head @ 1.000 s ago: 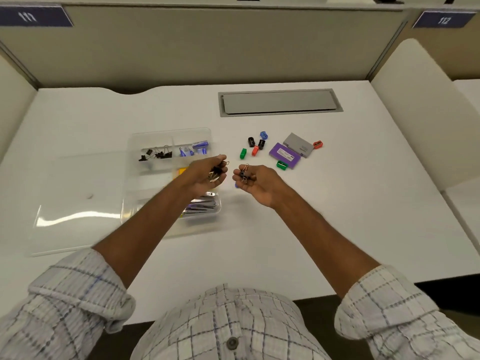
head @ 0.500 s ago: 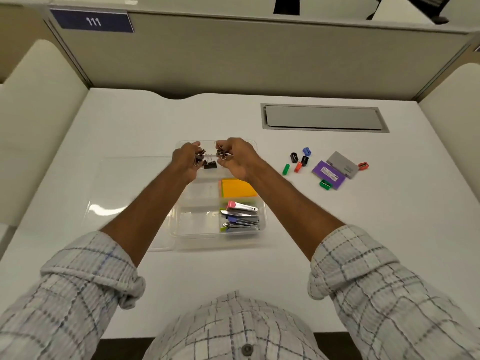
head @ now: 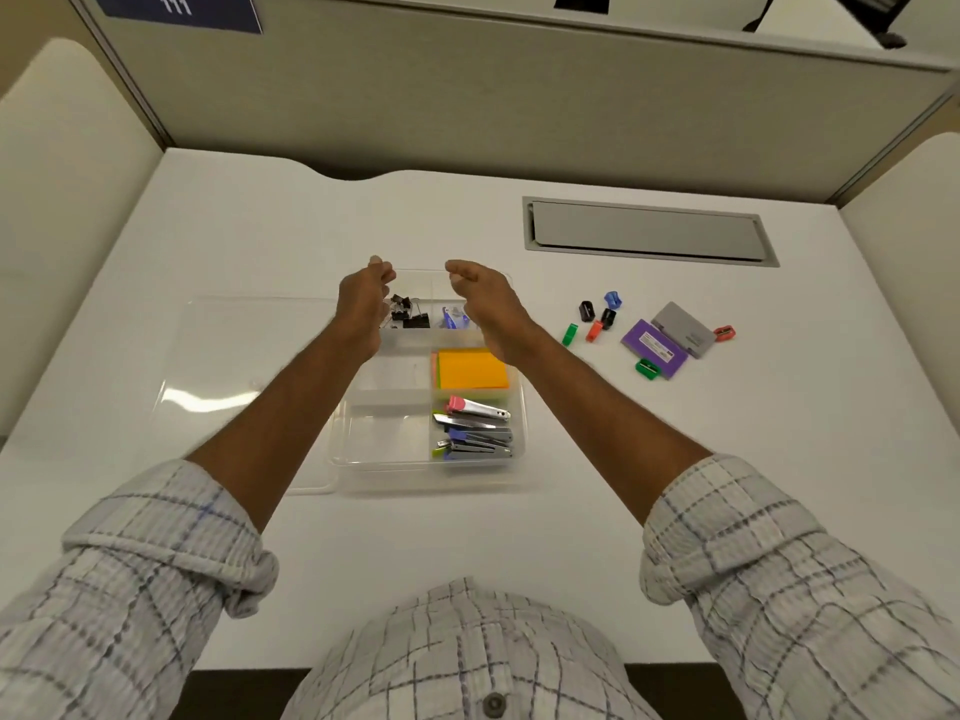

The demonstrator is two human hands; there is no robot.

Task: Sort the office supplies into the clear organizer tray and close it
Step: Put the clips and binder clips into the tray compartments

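Observation:
The clear organizer tray [head: 426, 485] lies open at mid-desk, its lid [head: 234, 356] flat to the left. Black binder clips [head: 410, 314] lie in the back-left compartment and blue clips [head: 454, 318] in the back-right one. Orange sticky notes [head: 472, 368] and several small staplers [head: 475, 428] fill the right compartments. My left hand [head: 363, 304] hovers over the binder clips, fingers loosely curled and empty. My right hand [head: 483, 298] hovers over the back-right compartment, also empty. Small coloured sharpeners [head: 595, 331] and a purple box [head: 655, 348] lie on the desk to the right.
A grey box [head: 683, 330] rests against the purple one, with a green sharpener [head: 648, 368] and a red one [head: 724, 332] beside them. A grey cable hatch [head: 649, 232] is set into the desk behind. Beige partitions wall the desk on three sides.
Both hands carried binder clips from the desk to the tray's back-left compartment and let them go. The hands now sit apart and a little higher, empty.

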